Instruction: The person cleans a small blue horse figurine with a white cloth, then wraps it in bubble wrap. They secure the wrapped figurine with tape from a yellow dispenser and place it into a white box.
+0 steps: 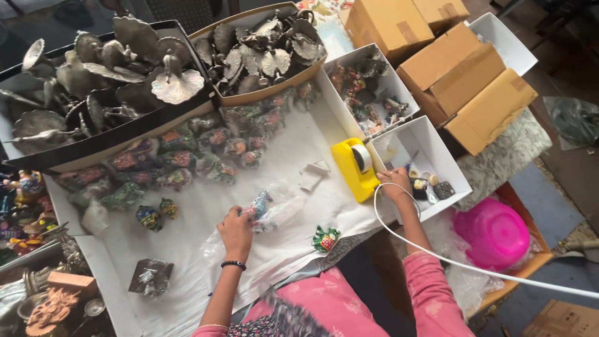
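Observation:
My left hand (236, 228) grips a small painted figurine (259, 204) inside a clear plastic bag (274, 212) on the white sheet (274, 156). My right hand (394, 182) rests at the edge of a yellow tape dispenser (355, 168) and a white box (430, 146) holding several small items; whether it holds anything is unclear. A green and red painted figurine (326, 238) lies at the sheet's near edge. Two more small painted figurines (156, 215) lie to the left of my left hand.
Trays of grey metal peacock pieces (125, 68) fill the back left. Bagged figurines (206, 150) lie in rows. Cardboard boxes (468, 68) stack at the right, with a pink basket (496, 231) below. A white cable (462, 262) crosses my right arm.

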